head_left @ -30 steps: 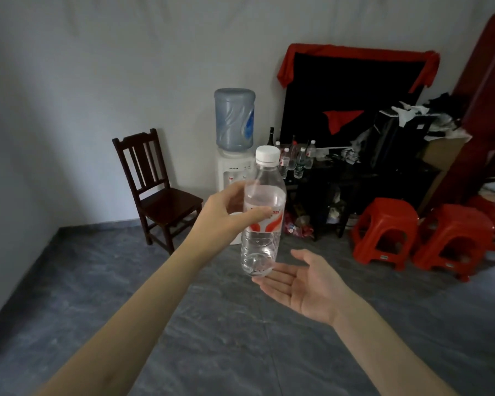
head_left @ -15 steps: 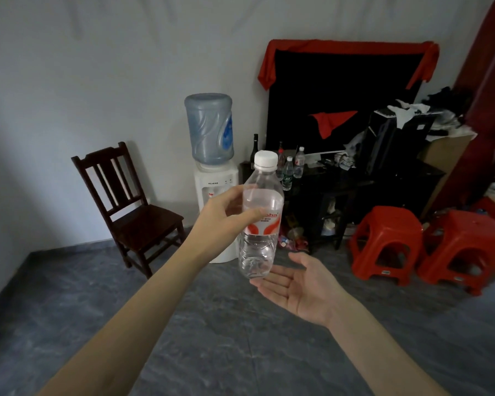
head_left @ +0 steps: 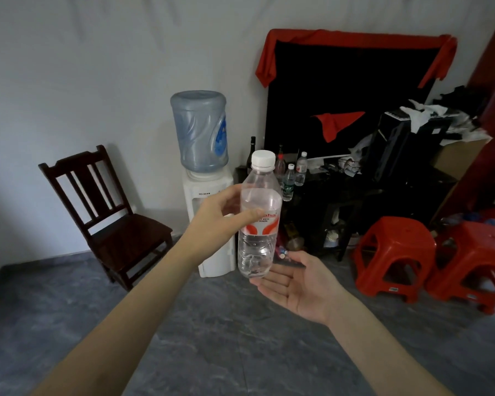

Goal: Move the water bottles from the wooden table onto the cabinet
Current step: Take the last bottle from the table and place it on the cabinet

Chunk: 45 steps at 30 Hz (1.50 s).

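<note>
My left hand (head_left: pixel 220 217) grips a clear water bottle (head_left: pixel 259 221) with a white cap and a red-and-white label, holding it upright in mid air. Just under the bottle's base, my right hand (head_left: pixel 300 284) lies palm up with relaxed fingers; whether it touches the base I cannot tell. Ahead stands a dark cabinet (head_left: pixel 343 195) with several small bottles (head_left: pixel 293 175) on its left end and a dark glass bottle behind them.
A water dispenser (head_left: pixel 205 172) stands left of the cabinet, a dark wooden chair (head_left: pixel 109 215) further left by the wall. Two red plastic stools (head_left: pixel 395 252) sit at the right. Black boxes, paper and red cloth crowd the cabinet's right side. Grey floor lies between.
The view has drawn nearer to the cabinet and dispenser, and the chair has slid left. Both hands keep their pose around the bottle.
</note>
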Available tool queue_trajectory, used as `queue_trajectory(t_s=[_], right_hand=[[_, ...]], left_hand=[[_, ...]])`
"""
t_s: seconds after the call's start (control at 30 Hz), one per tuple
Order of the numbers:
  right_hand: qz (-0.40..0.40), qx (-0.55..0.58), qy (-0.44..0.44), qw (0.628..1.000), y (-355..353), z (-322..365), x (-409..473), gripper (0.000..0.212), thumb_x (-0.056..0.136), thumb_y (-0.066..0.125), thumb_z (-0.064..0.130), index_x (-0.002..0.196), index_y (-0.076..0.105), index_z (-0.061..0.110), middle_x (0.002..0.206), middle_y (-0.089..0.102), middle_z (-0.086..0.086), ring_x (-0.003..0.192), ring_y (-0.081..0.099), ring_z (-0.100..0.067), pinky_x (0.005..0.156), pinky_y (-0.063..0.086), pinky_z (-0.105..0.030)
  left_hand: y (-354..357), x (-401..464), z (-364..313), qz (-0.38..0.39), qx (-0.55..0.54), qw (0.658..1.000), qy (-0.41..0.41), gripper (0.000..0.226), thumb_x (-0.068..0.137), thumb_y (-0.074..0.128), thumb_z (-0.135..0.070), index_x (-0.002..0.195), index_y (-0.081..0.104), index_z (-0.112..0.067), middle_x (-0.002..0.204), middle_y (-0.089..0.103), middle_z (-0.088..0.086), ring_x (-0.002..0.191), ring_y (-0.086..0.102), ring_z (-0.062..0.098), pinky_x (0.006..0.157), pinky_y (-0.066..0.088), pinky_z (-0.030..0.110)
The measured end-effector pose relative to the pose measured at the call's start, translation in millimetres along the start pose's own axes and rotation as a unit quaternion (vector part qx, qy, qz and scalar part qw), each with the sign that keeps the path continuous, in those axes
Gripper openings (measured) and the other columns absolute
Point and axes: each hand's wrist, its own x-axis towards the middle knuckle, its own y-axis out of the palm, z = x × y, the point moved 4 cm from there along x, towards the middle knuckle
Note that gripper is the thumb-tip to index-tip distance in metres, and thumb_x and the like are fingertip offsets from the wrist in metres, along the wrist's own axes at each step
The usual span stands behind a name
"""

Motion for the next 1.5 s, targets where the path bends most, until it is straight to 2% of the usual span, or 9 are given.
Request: queue_trajectory(t_s=[0.17, 0.33, 0.53, 0.67, 0.8, 1.0, 1.23, 1.33, 1.5], right_hand=[[-0.002, -0.015, -0.007, 1.000, 21, 49, 65, 0.055, 0.100, 0.040, 0.038, 0.126, 0.057, -0.008, 0.119, 0.067, -0.028, 0.107, 0.068, -0.039, 0.082, 0.061, -0.044], [-0.001, -0.028, -0.006, 1.000, 40, 92, 120, 0.053, 0.100, 0.041, 0.036, 0.123, 0.058, -0.009, 0.120, 0.066, -0.029, 0.108, 0.068, -0.039, 0.083, 0.060, -0.044], [-0.014, -0.025, -0.011, 1.000, 38, 134, 162, 0.054, 0.101, 0.039, 0.037, 0.125, 0.057, -0.008, 0.121, 0.066, -0.028, 0.109, 0.068, -0.037, 0.087, 0.058, -0.042], [-0.029, -0.013, -0.019, 0.999, 27, 172, 190, 0.054, 0.101, 0.039, 0.037, 0.124, 0.058, -0.008, 0.120, 0.067, -0.028, 0.107, 0.068, -0.038, 0.085, 0.059, -0.044], [-0.035, -0.008, -0.022, 0.999, 12, 213, 226, 0.054, 0.101, 0.039, 0.036, 0.122, 0.059, -0.009, 0.120, 0.066, -0.029, 0.106, 0.069, -0.039, 0.083, 0.059, -0.046], [-0.037, -0.003, -0.032, 0.999, -19, 297, 284, 0.054, 0.101, 0.039, 0.035, 0.122, 0.060, -0.009, 0.120, 0.067, -0.028, 0.106, 0.069, -0.037, 0.082, 0.059, -0.043], [-0.042, 0.007, -0.033, 0.999, -61, 396, 336, 0.053, 0.100, 0.038, 0.036, 0.123, 0.060, -0.008, 0.121, 0.067, -0.027, 0.108, 0.068, -0.036, 0.082, 0.061, -0.043], [-0.064, 0.026, -0.036, 0.997, -77, 420, 350, 0.052, 0.101, 0.039, 0.035, 0.122, 0.061, -0.006, 0.120, 0.068, -0.025, 0.108, 0.069, -0.036, 0.086, 0.059, -0.043], [-0.095, 0.044, -0.039, 0.994, -107, 458, 379, 0.049, 0.102, 0.038, 0.033, 0.124, 0.058, -0.005, 0.117, 0.070, -0.024, 0.103, 0.070, -0.037, 0.088, 0.056, -0.043]], left_hand=[[-36, 69, 31, -0.003, 0.010, 1.000, 0.015, 0.058, 0.075, 0.075, -0.051, 0.128, 0.064, -0.030, 0.115, 0.075, -0.012, 0.109, 0.071, 0.009, 0.096, 0.057, 0.043], [-57, 134, 56, -0.002, 0.027, 0.999, 0.026, 0.059, 0.076, 0.071, -0.056, 0.128, 0.064, -0.029, 0.115, 0.075, -0.016, 0.108, 0.069, 0.002, 0.093, 0.056, 0.026], [-57, 202, 85, 0.029, 0.035, 0.999, 0.027, 0.040, 0.087, 0.076, -0.039, 0.124, 0.063, -0.030, 0.113, 0.074, -0.018, 0.107, 0.068, -0.003, 0.087, 0.050, 0.009], [-53, 250, 100, 0.038, 0.026, 0.999, 0.029, 0.048, 0.075, 0.070, -0.059, 0.117, 0.062, -0.037, 0.113, 0.072, -0.021, 0.107, 0.068, -0.001, 0.086, 0.053, 0.013], [-43, 305, 123, 0.049, 0.019, 0.998, 0.023, 0.041, 0.076, 0.072, -0.057, 0.112, 0.062, -0.038, 0.110, 0.072, -0.018, 0.106, 0.069, 0.004, 0.085, 0.055, 0.021], [-16, 406, 155, 0.048, 0.010, 0.998, 0.035, 0.046, 0.079, 0.074, -0.054, 0.117, 0.062, -0.032, 0.114, 0.073, -0.010, 0.109, 0.069, 0.010, 0.096, 0.057, 0.041], [21, 518, 171, 0.052, 0.011, 0.998, 0.042, 0.040, 0.082, 0.068, -0.058, 0.119, 0.057, -0.050, 0.117, 0.069, -0.022, 0.106, 0.068, 0.001, 0.084, 0.056, 0.020], [35, 545, 182, 0.067, 0.008, 0.997, 0.038, 0.040, 0.082, 0.069, -0.055, 0.118, 0.052, -0.059, 0.117, 0.067, -0.021, 0.106, 0.068, 0.004, 0.083, 0.057, 0.021], [57, 600, 204, 0.108, 0.016, 0.994, 0.030, 0.043, 0.079, 0.073, -0.055, 0.118, 0.054, -0.051, 0.120, 0.066, -0.015, 0.108, 0.067, 0.008, 0.088, 0.060, 0.029]])
